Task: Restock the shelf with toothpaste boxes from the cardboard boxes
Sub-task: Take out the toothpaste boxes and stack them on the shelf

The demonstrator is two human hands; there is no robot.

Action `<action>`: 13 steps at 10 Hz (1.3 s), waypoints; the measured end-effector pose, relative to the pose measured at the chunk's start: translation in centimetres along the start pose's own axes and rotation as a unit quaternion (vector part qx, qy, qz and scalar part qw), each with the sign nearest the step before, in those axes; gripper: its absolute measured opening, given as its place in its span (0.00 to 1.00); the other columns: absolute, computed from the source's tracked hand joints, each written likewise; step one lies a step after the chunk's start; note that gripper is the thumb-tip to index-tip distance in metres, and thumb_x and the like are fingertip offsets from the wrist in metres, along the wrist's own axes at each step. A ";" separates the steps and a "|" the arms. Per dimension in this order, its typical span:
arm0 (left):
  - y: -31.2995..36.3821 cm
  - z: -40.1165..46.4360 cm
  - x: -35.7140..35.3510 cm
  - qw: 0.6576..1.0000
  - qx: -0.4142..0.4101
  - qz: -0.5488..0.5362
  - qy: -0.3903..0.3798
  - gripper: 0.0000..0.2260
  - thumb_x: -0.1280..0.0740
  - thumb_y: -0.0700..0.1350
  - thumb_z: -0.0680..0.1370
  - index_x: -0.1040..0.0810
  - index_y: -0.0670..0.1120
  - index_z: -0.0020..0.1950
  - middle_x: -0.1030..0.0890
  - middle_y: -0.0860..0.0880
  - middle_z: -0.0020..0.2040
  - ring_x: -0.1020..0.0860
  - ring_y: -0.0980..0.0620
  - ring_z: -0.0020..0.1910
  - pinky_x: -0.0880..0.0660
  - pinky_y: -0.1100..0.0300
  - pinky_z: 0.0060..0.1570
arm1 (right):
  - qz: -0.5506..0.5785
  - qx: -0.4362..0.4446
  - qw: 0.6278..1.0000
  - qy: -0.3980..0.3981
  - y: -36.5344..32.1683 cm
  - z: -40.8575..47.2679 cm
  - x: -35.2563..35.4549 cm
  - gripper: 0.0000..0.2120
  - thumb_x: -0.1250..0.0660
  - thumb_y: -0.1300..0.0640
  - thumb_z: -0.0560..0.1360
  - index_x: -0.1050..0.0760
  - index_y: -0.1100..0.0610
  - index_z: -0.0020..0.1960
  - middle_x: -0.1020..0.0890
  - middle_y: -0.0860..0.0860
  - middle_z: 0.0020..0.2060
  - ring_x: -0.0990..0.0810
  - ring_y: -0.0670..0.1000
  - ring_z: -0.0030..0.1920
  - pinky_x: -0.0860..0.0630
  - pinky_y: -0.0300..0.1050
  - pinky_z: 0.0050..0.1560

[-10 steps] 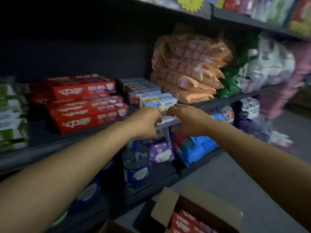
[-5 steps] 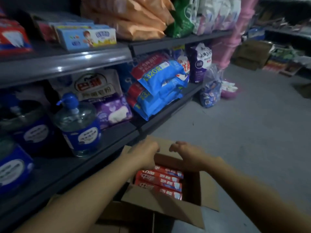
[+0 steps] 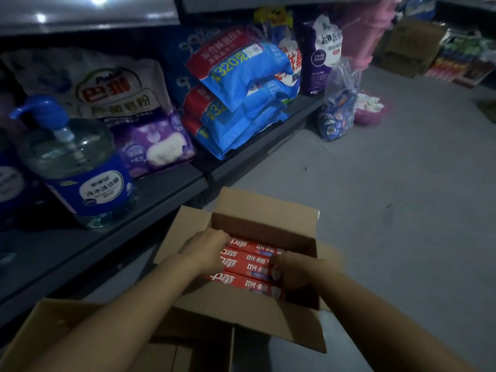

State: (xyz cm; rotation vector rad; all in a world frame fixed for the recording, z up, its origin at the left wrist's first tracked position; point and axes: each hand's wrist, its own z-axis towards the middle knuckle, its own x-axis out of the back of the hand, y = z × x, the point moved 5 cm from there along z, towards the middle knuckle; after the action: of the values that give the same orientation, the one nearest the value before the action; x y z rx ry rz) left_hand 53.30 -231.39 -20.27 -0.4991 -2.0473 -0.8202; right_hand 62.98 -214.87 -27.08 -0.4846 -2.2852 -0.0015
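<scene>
Left hand: my left hand point(image 3: 206, 251) is down inside the open cardboard box point(image 3: 268, 210), fingers curled over the left ends of the red toothpaste boxes point(image 3: 249, 267); it seems to grip them, though the fingertips are hidden.
Right hand: my right hand point(image 3: 292, 269) lies at the right ends of the same boxes, fingers bent round their ends, holding them from that side.
Toothpaste boxes: red, white lettering, lying flat side by side in the carton; three show between my hands.
Cardboard box: on the grey floor point(image 3: 402, 197), just in front of the bottom shelf point(image 3: 166, 189), flaps folded outward.
Second carton: another cardboard box point(image 3: 53, 326) sits nearer me on the left, touching or nearly touching the first; my left forearm crosses over it, contents too dark to tell.
Bottom shelf: a clear pump bottle point(image 3: 72, 162) with a blue label, a white detergent bag point(image 3: 112, 89), a purple pack point(image 3: 155, 146), a stack of blue bags point(image 3: 241, 103).
Floor further off: a clear plastic sack point(image 3: 338, 106) leaning by the shelf end, a pink basin point(image 3: 371, 110) beside it.
</scene>
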 end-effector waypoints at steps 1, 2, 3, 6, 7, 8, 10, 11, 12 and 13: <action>-0.8 0.0 0.0 1.000 0.004 -0.004 0.004 0.13 0.27 0.46 0.72 0.22 0.51 0.55 0.18 0.52 0.52 0.20 0.54 0.48 0.21 0.55 0.51 | 0.015 0.011 1.000 -0.014 -0.2 0.1 -0.1 0.18 0.29 0.56 0.72 0.26 0.58 0.60 0.21 0.56 0.57 0.21 0.56 0.57 0.24 0.48 0.57; -1.3 0.0 0.1 1.000 0.010 -0.002 0.003 0.14 0.27 0.45 0.72 0.21 0.51 0.57 0.19 0.52 0.52 0.19 0.54 0.49 0.21 0.55 0.52 | -0.100 0.056 0.993 0.005 0.3 0.8 0.0 0.12 0.30 0.55 0.73 0.29 0.56 0.53 0.22 0.56 0.58 0.22 0.56 0.58 0.25 0.47 0.58; -1.4 -0.1 0.1 1.000 0.010 -0.009 0.002 0.14 0.27 0.46 0.73 0.22 0.51 0.57 0.19 0.52 0.53 0.20 0.55 0.50 0.21 0.56 0.53 | 0.027 0.062 0.997 0.022 0.5 1.3 -0.3 0.22 0.33 0.51 0.76 0.32 0.57 0.66 0.23 0.55 0.60 0.22 0.57 0.59 0.24 0.48 0.60; -1.2 -0.1 -0.1 0.999 0.008 -0.032 -0.002 0.16 0.28 0.46 0.74 0.24 0.51 0.60 0.20 0.51 0.56 0.20 0.55 0.52 0.21 0.56 0.53 | 0.010 0.060 0.997 0.038 -0.9 -0.1 1.1 0.29 0.31 0.53 0.75 0.39 0.50 0.73 0.28 0.53 0.67 0.27 0.54 0.65 0.27 0.49 0.63; -0.9 0.0 -0.1 0.999 0.002 -0.037 0.000 0.17 0.28 0.46 0.74 0.24 0.50 0.61 0.20 0.50 0.57 0.20 0.54 0.52 0.21 0.56 0.53 | -0.035 0.085 0.993 0.073 -1.3 0.1 1.6 0.28 0.33 0.51 0.76 0.39 0.52 0.72 0.28 0.55 0.67 0.26 0.56 0.64 0.28 0.50 0.63; -1.0 0.1 0.0 0.999 0.001 -0.032 0.006 0.18 0.28 0.45 0.74 0.24 0.50 0.62 0.20 0.49 0.58 0.20 0.53 0.53 0.21 0.55 0.53 | -0.070 0.078 0.988 0.115 -1.1 0.6 2.1 0.27 0.35 0.50 0.77 0.38 0.55 0.72 0.28 0.56 0.66 0.26 0.56 0.63 0.28 0.50 0.62; -1.0 0.4 0.0 1.000 0.004 -0.030 0.008 0.17 0.28 0.44 0.74 0.24 0.50 0.62 0.21 0.50 0.57 0.20 0.53 0.52 0.21 0.54 0.53 | -0.078 0.085 0.987 0.113 -1.1 0.9 2.7 0.22 0.37 0.51 0.79 0.36 0.54 0.70 0.28 0.55 0.66 0.26 0.55 0.63 0.27 0.50 0.61; -1.1 0.6 0.0 0.999 0.005 -0.030 0.013 0.17 0.29 0.45 0.74 0.24 0.50 0.62 0.21 0.50 0.58 0.20 0.53 0.53 0.21 0.54 0.54 | -0.081 0.086 0.987 0.110 -0.8 1.1 2.7 0.21 0.39 0.51 0.79 0.35 0.54 0.70 0.27 0.55 0.66 0.26 0.56 0.64 0.27 0.50 0.62; -1.3 0.6 -0.1 0.999 0.006 -0.035 0.013 0.16 0.29 0.45 0.74 0.24 0.50 0.62 0.20 0.50 0.57 0.20 0.53 0.53 0.21 0.55 0.53 | -0.078 0.095 0.987 0.098 -0.9 0.9 2.0 0.26 0.39 0.50 0.79 0.41 0.53 0.74 0.30 0.56 0.68 0.28 0.56 0.65 0.28 0.52 0.64; -1.4 0.5 -0.2 0.999 0.004 -0.039 0.011 0.15 0.29 0.45 0.75 0.24 0.51 0.61 0.20 0.51 0.57 0.20 0.54 0.52 0.22 0.58 0.52 | -0.061 0.115 0.985 0.110 -1.5 0.4 1.5 0.30 0.37 0.48 0.77 0.43 0.52 0.75 0.31 0.55 0.69 0.29 0.56 0.66 0.30 0.52 0.65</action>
State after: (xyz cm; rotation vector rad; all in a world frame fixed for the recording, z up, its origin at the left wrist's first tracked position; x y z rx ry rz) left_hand 52.25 -232.00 -21.14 -0.4063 -2.0586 -0.8605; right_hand 61.25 -215.67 -26.07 -0.2125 -2.0628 0.1392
